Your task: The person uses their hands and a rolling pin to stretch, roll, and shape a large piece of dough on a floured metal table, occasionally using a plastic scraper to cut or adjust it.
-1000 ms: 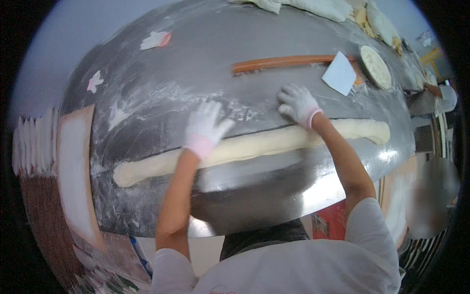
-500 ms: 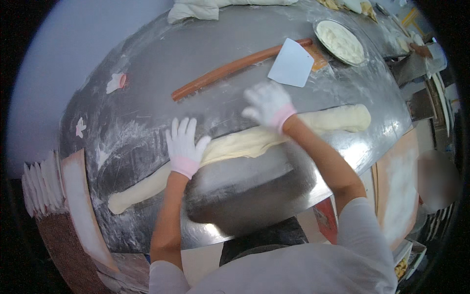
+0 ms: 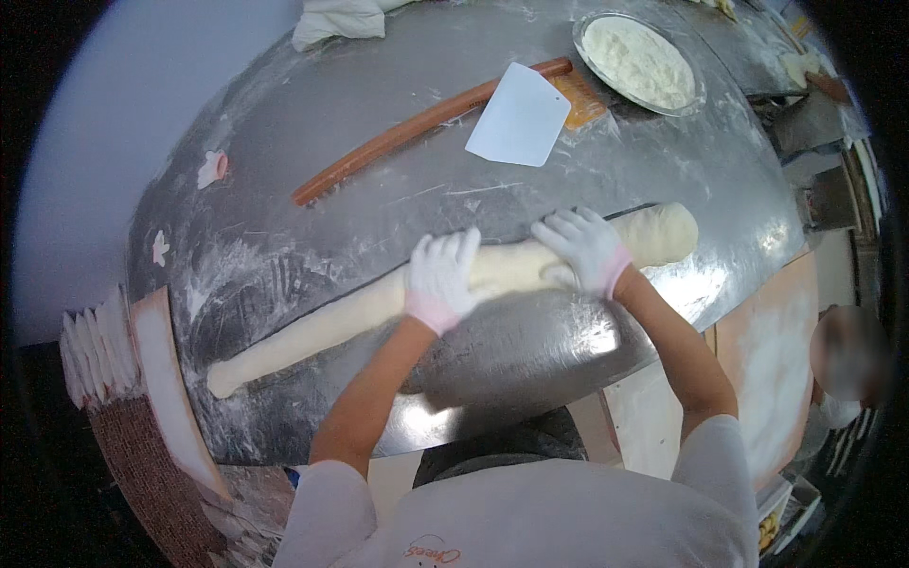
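A long pale dough roll (image 3: 322, 322) lies diagonally across the floured metal table (image 3: 246, 218). My left hand (image 3: 443, 275), in a white glove with a pink cuff, presses over its middle, fingers curved round the top. Farther right, my right hand (image 3: 582, 254), gloved alike, grips the roll with fingers bent over it and thumb low on the near side. Beyond them lie a long wooden rod (image 3: 398, 133), a white flat scraper (image 3: 521, 114) on top of an orange flat piece (image 3: 582, 99), and a metal bowl of flour (image 3: 636, 62).
Two loose gloves (image 3: 213, 168) lie at the far left. A white cloth (image 3: 336, 24) rests on the far edge. Floured boards (image 3: 175, 379) flank the table, with stacked white cloths (image 3: 95, 355) outside. At right are another person (image 3: 833, 360) and a co-worker's hand (image 3: 828, 87).
My right hand has come down from above the roll onto it. My left hand has moved rightward to the roll's middle. The view has shifted, bringing the bowl and scraper leftward.
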Tool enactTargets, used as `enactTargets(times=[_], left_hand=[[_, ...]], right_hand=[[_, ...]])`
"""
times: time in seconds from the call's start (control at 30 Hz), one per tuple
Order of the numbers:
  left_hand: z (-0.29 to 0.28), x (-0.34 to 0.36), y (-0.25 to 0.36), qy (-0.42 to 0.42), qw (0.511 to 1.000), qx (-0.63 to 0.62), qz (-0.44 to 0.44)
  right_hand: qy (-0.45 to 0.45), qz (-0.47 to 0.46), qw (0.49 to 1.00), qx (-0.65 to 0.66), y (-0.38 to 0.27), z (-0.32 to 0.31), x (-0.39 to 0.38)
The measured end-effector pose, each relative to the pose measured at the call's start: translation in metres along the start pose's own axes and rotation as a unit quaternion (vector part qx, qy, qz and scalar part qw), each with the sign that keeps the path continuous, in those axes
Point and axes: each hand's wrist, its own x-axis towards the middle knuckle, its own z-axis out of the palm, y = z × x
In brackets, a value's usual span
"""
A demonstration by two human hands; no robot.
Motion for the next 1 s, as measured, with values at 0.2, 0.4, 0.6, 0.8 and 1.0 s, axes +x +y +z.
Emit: enactTargets(times=[0.2,0.4,0.6,0.8,1.0], left_hand=[[-0.004,-0.048,-0.015,0.058,0.994,0.086,0.024],[-0.006,-0.022,-0.045,0.001,0.995,0.090,0.043],[-0.014,-0.037,-0.046,-0.015,0.990,0.131,0.041],[-0.035,-0.006,-0.069,-0.011,0.998,-0.042,-0.038],[-0.026,0.009,-0.033,-0.093,0.991,0.079,-0.044]], right_hand=[[0.051,-0.001,0.999,-0.013,-0.027,-0.016,0.008],[0.024,0.000,0.999,-0.046,-0.039,0.001,0.028],[0.046,-0.031,0.993,-0.101,-0.041,0.016,0.034],[0.047,-0.011,0.997,-0.068,-0.032,0.013,0.043],[0.019,-0.011,1.000,-0.014,-0.019,0.009,0.046]])
